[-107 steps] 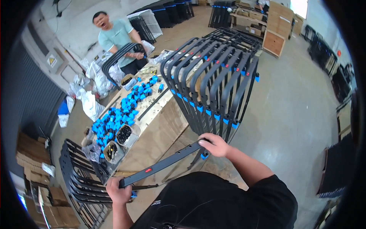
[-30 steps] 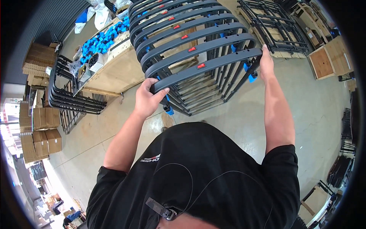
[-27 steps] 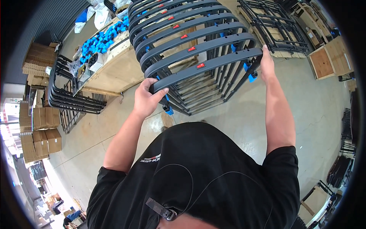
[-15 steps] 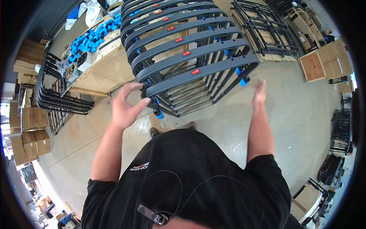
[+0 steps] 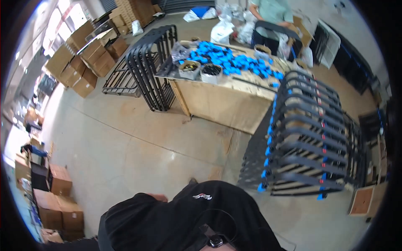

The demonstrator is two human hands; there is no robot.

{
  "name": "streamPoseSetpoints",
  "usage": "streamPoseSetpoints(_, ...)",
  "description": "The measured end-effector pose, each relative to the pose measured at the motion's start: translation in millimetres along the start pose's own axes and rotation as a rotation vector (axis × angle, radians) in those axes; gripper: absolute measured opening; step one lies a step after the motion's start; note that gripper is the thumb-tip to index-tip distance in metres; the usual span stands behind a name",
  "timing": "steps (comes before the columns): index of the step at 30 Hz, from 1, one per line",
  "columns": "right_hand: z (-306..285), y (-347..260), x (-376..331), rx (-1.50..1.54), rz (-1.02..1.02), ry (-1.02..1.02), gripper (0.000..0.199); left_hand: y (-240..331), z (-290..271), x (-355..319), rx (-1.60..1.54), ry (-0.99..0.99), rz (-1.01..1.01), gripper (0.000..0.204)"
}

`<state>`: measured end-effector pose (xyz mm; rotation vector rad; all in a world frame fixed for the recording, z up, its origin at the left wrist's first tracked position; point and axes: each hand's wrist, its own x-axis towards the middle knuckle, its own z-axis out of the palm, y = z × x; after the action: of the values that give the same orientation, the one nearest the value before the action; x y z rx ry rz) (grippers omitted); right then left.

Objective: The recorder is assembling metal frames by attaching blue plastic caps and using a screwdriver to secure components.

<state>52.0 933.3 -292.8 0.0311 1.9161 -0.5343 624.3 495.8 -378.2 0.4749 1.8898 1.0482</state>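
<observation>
Only a sliver of skin from my left hand [image 5: 159,197] shows beyond the black sleeve, and its fingers are hidden. My right hand is out of the picture. Off to the right stands a row of black metal frames [image 5: 312,161] with rounded corners, red labels and blue fittings along their legs. Neither hand touches them. On a wooden workbench [image 5: 226,102] ahead lies a heap of blue plastic parts [image 5: 230,58]. Beside the heap are a tub of small black parts [image 5: 211,73] and a tub of mixed small parts [image 5: 189,69].
A second stack of black frames [image 5: 153,69] stands at the bench's left end, near a flat metal rack [image 5: 123,79]. Cardboard boxes [image 5: 75,69] are piled at the left. Behind the bench a person in a light green shirt [image 5: 274,12] stands by a dark curved frame [image 5: 276,31].
My view has swung left, so the frame row now sits at the right. My hands have left the nearest frame; the right one has gone out of sight.
</observation>
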Motion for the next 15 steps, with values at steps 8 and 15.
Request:
streamPoseSetpoints(8,37.6,-194.5,9.2,-0.208,-0.114,0.174,0.032,-9.7,-117.0,-25.5,-0.181,0.477,-0.854,0.048)
streamPoseSetpoints(15,81.6,-380.0,60.3,-0.389,-0.325,0.18,0.03,-36.4,-211.9,-87.0,-0.769,1.138,-0.978,0.045)
